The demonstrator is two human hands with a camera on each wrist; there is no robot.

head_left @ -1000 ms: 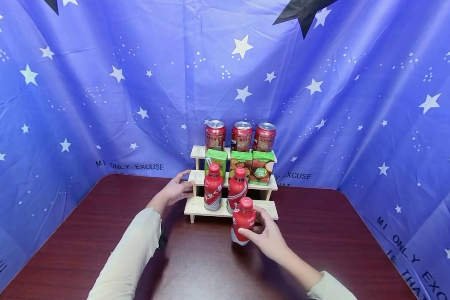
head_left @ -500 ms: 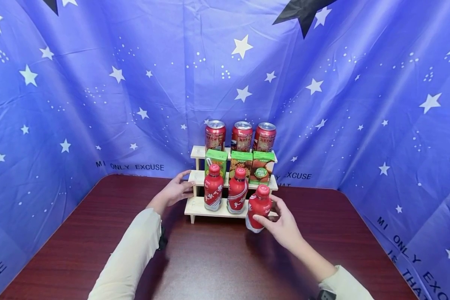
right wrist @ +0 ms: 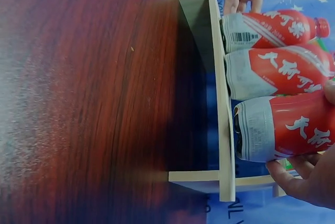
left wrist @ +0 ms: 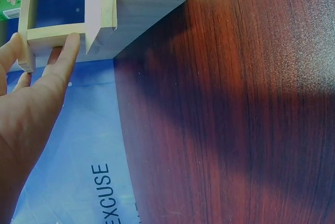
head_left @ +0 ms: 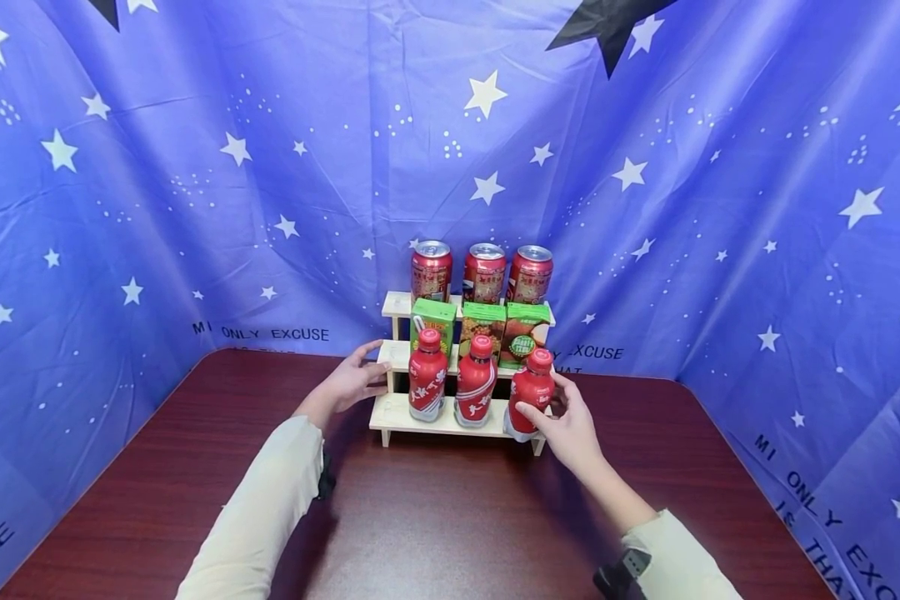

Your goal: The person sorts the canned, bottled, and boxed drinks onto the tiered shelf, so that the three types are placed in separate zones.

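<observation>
My right hand (head_left: 573, 429) grips a red cola bottle (right wrist: 301, 130) with a pale grey base, slightly tilted at the right end of the lowest step. Its base is very close to the board; contact is unclear. Two matching bottles, the left one (head_left: 427, 379) and the middle one (head_left: 476, 385), stand upright on that step. The three-tier wooden stand (head_left: 435, 423) rests on the table. My left hand (head_left: 347, 383) holds the stand's left side at the middle tier, thumb at the board (left wrist: 26, 51) and fingers against the side support.
Green drink cartons, such as the right one (head_left: 523, 333), line the middle tier. Red cans, including the left one (head_left: 431, 271), stand on the top tier. A blue star-patterned cloth (head_left: 330, 167) hangs behind and beside the dark wooden table (head_left: 427, 517).
My right hand has carried the bottle rightward and back, from in front of the stand to the lowest step's right end. My left hand has stayed on the stand's side.
</observation>
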